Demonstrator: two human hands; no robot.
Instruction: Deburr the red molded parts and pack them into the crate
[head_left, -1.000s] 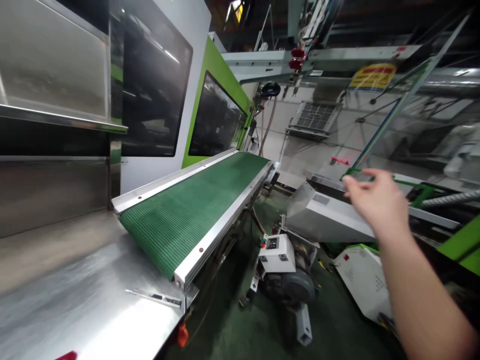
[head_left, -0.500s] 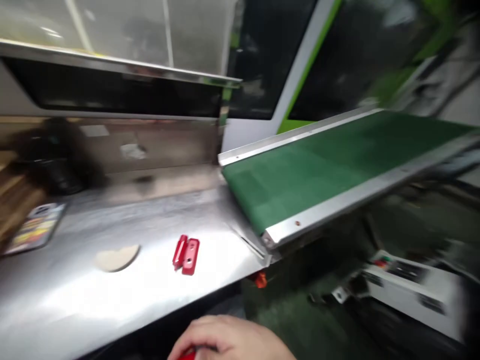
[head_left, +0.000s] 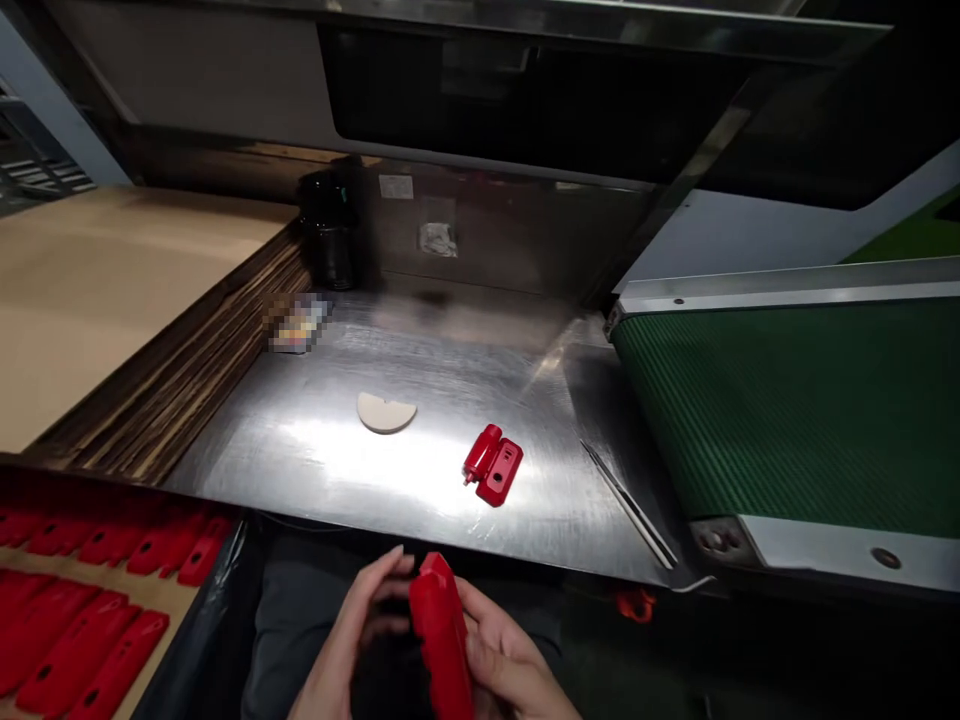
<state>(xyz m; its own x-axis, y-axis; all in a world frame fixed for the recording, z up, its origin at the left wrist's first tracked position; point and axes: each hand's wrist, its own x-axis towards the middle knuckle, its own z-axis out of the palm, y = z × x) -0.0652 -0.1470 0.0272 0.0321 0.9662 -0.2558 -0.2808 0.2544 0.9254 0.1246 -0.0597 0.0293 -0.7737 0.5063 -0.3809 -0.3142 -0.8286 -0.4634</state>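
My right hand [head_left: 510, 655] grips a red plastic part [head_left: 441, 632] at the bottom middle, in front of the table edge. The part stands tilted, with a notched left side. Just left of it is my left hand [head_left: 356, 630], its fingers apart and curved toward the part; I see no hold on it. On the metal table [head_left: 262, 440] beyond lies another red plastic piece [head_left: 500, 472], a flat plate with holes, beside a red cylinder-shaped piece [head_left: 483, 450]. A beige half-round pad [head_left: 385, 413] lies to their left.
A green conveyor belt [head_left: 810, 410] is at the right, with a thin metal tool [head_left: 630, 505] beside it. Stacked cardboard sheets [head_left: 150, 280] stand at the left, near a black bottle [head_left: 326, 230]. Rows of red parts [head_left: 82, 640] fill a box at lower left.
The view has swung left, bringing the cardboard stack and red rows into sight. My left hand has come into view beside the red part, now plainly visible in my right hand.
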